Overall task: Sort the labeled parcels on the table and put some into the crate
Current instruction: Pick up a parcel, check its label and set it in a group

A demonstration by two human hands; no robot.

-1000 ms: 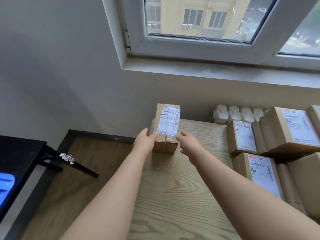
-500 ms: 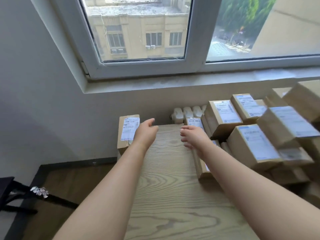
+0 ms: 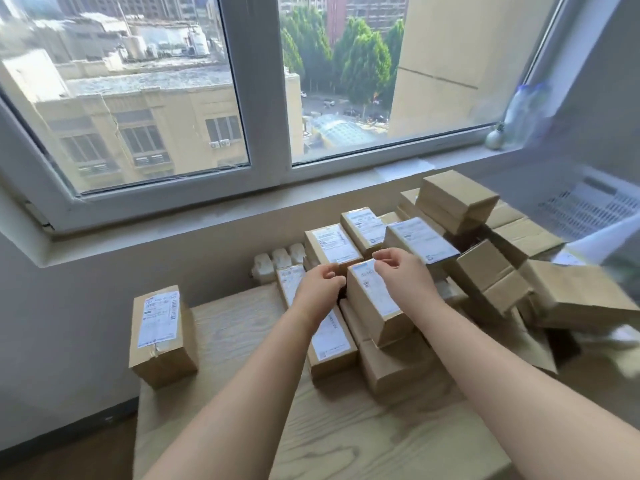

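Labels first: each brown parcel facing the camera carries a white shipping label with barcode blocks and lines of small print, all too blurred to read; no brand can be made out. A lone parcel (image 3: 161,336) stands at the left edge of the desk (image 3: 239,344), label up, well apart from the rest. The main pile of parcels (image 3: 485,271) fills the desk's far right side under the window sill (image 3: 207,209), several tipped at angles, some showing bare cardboard. At the pile's near-left edge a tilted parcel (image 3: 375,303) lies propped on lower boxes, its label facing up and left. Left grip (image 3: 320,289): fingers curled, knuckles up, right at this parcel's upper-left edge, above a flat parcel (image 3: 332,344) partly hidden by the forearm. Right grip (image 3: 403,271): fingers bent, thumb and fingertips near together over the parcel's far top corner at the label's edge. Cannot tell whether either grip is clamped on the cardboard or only beside it.
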